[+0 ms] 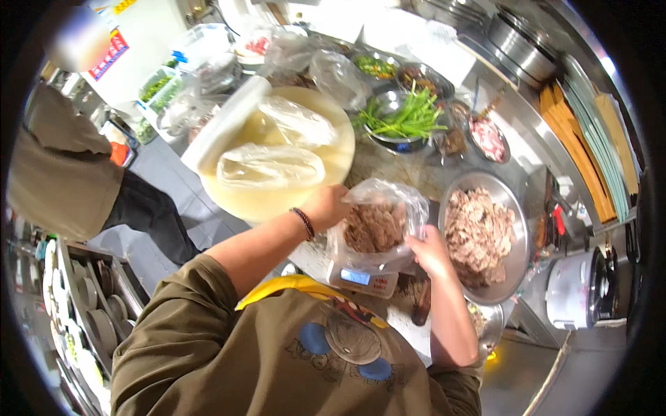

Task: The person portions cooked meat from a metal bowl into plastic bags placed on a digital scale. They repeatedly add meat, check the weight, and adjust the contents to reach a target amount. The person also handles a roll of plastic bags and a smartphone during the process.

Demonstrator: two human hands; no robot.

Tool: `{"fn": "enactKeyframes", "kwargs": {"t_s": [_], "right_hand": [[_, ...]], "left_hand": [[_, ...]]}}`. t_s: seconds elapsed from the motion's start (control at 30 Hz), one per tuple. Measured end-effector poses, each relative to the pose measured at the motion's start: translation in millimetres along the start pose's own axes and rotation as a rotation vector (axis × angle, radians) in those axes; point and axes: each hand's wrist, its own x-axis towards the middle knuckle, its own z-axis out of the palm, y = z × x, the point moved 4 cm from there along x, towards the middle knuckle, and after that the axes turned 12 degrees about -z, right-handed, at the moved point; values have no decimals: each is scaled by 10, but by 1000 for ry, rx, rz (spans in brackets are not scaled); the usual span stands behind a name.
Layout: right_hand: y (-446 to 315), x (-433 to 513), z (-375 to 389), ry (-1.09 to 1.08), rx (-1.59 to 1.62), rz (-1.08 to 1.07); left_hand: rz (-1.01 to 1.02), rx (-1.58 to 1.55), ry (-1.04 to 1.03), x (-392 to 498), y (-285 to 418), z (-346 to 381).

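Observation:
My left hand (329,207) grips the upper left rim of a clear plastic bag (416,200) that holds brown sliced meat (374,229). At the bag's right side, my right hand (429,249) pinches its edge, so the mouth is spread. The bag rests on a white digital kitchen scale (359,280) with a lit display. Just right of it stands a large steel bowl (522,249) of pale sliced meat (478,229). Beyond my left hand, two clear plastic bags (270,169) lie on a round cutting board (333,151), beside a roll of plastic bags (229,122).
A steel bowl of green vegetable stalks (406,117) and a dish of pink meat (488,138) stand at the back. On the right are a rice cooker (572,291) and wooden boards (575,151). Another person (67,171) is at the left, near crockery shelves (96,291).

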Motion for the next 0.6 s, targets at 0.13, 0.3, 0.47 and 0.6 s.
{"fn": "enactKeyframes", "kwargs": {"t_s": [0.13,0.3,0.47,0.6], "right_hand": [[-437,-92,-100,72,314,-341],[-1352,-454,-158,-74,329,-429],[-1534,-520,-462,196,323,-586],[-1416,-720,-743,400,338,-472]], "left_hand": [[336,-717,-186,-184,217,141],[637,-256,-69,-398,838,201],[551,-212,-12,-93,834,-611],[545,-525,-78,-116,942,-1719]]}}
